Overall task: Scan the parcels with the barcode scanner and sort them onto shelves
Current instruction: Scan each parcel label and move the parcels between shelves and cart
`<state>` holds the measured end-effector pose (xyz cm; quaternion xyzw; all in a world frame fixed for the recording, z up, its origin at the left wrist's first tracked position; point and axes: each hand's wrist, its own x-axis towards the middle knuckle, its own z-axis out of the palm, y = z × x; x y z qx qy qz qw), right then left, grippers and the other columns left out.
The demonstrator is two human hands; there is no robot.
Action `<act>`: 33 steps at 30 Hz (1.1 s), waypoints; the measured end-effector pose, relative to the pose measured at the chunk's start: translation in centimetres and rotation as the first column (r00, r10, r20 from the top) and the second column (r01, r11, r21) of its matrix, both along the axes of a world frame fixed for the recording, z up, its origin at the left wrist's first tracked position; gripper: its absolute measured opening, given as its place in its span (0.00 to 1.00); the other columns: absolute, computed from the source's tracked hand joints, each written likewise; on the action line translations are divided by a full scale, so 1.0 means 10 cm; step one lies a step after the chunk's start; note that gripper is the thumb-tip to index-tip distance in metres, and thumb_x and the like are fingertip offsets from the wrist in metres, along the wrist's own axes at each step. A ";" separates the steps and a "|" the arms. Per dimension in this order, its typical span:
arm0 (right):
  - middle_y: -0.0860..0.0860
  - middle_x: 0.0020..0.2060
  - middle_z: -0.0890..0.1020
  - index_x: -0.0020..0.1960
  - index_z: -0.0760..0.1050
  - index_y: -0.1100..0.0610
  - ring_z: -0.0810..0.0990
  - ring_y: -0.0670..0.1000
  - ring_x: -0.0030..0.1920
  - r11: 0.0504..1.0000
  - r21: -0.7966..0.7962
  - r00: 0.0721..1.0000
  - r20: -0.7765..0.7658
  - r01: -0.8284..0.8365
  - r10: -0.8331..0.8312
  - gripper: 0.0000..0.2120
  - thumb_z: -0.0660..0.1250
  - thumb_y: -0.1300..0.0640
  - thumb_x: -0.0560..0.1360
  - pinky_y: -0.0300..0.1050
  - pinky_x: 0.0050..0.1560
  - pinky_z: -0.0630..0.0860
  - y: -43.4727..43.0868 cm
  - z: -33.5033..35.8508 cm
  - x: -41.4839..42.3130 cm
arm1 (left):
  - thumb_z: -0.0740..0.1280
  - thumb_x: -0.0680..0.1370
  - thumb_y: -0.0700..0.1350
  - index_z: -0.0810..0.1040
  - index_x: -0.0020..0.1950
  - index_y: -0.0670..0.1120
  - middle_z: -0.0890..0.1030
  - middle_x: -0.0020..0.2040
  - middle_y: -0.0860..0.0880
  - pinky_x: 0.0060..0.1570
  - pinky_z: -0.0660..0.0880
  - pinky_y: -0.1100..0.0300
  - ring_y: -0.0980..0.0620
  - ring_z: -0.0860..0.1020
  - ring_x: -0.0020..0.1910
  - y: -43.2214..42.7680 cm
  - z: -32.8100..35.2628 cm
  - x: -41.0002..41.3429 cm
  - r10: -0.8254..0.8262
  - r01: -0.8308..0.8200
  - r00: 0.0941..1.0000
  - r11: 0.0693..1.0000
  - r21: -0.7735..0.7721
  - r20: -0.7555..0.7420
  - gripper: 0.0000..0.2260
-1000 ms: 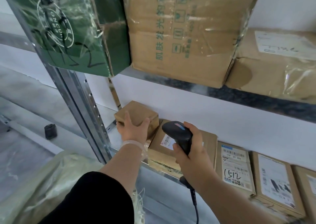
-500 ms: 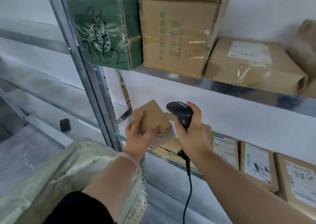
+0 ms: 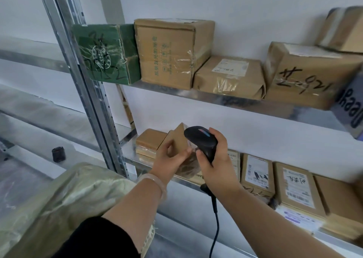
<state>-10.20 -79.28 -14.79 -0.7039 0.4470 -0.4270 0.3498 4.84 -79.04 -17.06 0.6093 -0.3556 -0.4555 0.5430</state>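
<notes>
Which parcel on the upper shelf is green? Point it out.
The green box at the left end of the upper shelf, against the metal upright: round white logo, black scribble. Its neighbours are brown cardboard.

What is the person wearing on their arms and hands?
No gloves: the left hand and right hand are bare. A pale, see-through bangle circles the left wrist, and a black sleeve ends near the left elbow. The right arm shows no sleeve and no jewellery.

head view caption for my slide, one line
Left hand holds a small brown parcel tilted beside the barcode scanner gripped in the right hand.
</notes>
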 end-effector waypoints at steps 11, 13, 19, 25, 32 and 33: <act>0.44 0.52 0.77 0.69 0.53 0.35 0.79 0.43 0.46 0.988 0.065 0.989 0.026 0.141 -0.143 0.25 0.62 0.53 0.80 0.38 0.39 0.74 0.02 0.04 -0.50 | 0.74 0.65 0.44 0.59 0.77 0.59 0.79 0.65 0.47 0.60 0.78 0.46 0.45 0.80 0.60 0.14 0.00 -0.38 -0.186 0.174 0.965 0.981 -0.080 -0.185 0.44; 0.47 0.52 0.78 0.70 0.53 0.37 0.79 0.45 0.45 0.986 0.064 0.987 0.023 0.154 -0.156 0.25 0.61 0.53 0.80 0.39 0.39 0.75 0.02 0.04 -0.55 | 0.72 0.70 0.40 0.56 0.77 0.60 0.77 0.67 0.50 0.54 0.79 0.56 0.48 0.78 0.63 0.16 0.00 -0.42 -0.229 0.221 0.962 0.973 -0.069 -0.150 0.41; 0.47 0.56 0.77 0.69 0.54 0.36 0.78 0.43 0.50 0.991 0.044 0.992 0.017 0.124 -0.125 0.26 0.62 0.54 0.79 0.41 0.46 0.78 0.08 0.00 -0.65 | 0.66 0.76 0.29 0.61 0.70 0.61 0.79 0.60 0.53 0.43 0.80 0.64 0.52 0.78 0.58 0.19 0.03 -0.50 -0.242 0.240 0.969 0.970 -0.038 -0.053 0.33; 0.44 0.58 0.75 0.69 0.54 0.36 0.77 0.41 0.54 0.998 -0.023 0.998 -0.015 0.054 -0.054 0.28 0.63 0.56 0.79 0.31 0.46 0.76 0.18 0.00 -0.73 | 0.70 0.76 0.35 0.59 0.70 0.61 0.81 0.54 0.52 0.34 0.77 0.70 0.56 0.80 0.51 0.19 0.03 -0.58 -0.170 0.171 0.985 0.983 -0.059 0.029 0.32; 0.39 0.54 0.75 0.67 0.55 0.35 0.79 0.39 0.46 0.997 -0.075 1.000 -0.002 0.020 -0.020 0.27 0.64 0.56 0.79 0.31 0.41 0.76 0.31 0.09 -0.77 | 0.69 0.77 0.34 0.63 0.66 0.70 0.80 0.59 0.51 0.42 0.81 0.64 0.50 0.79 0.57 0.24 -0.04 -0.50 -0.143 0.142 0.990 0.982 -0.126 0.001 0.34; 0.40 0.53 0.76 0.65 0.56 0.33 0.79 0.41 0.45 0.997 -0.077 1.000 -0.004 0.007 -0.008 0.26 0.64 0.55 0.79 0.34 0.41 0.78 0.33 0.09 -0.76 | 0.70 0.77 0.36 0.63 0.71 0.67 0.80 0.61 0.50 0.48 0.82 0.59 0.47 0.79 0.59 0.24 -0.05 -0.47 -0.130 0.127 0.991 0.983 -0.130 -0.011 0.33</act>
